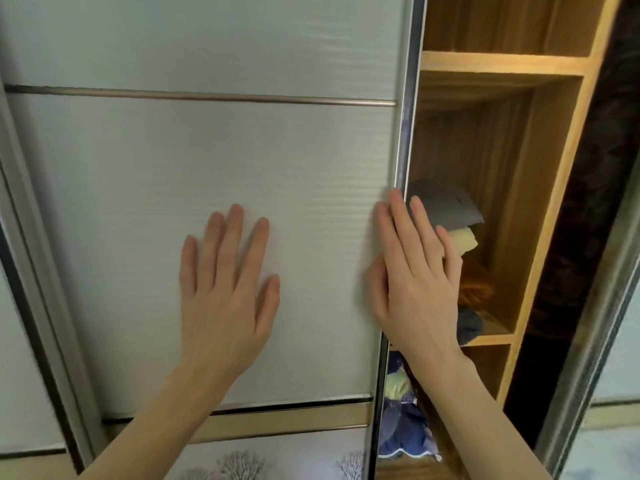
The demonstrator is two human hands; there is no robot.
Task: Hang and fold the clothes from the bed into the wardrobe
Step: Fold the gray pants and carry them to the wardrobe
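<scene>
Hands on wardrobe sliding door (207,161): left hand (225,289) flat on the panel, fingers straight; right hand (415,282) open, fingers straight along the door's metal edge (398,161). Folded clothes (446,216) stacked on the exposed shelf (491,337). Bed not in view. Risk: fingers pinched at the edge; door catching the stack.

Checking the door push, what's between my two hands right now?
Head view: only bare pale sliding door panel lies between left hand and right hand, which sits at its metal edge.
</scene>
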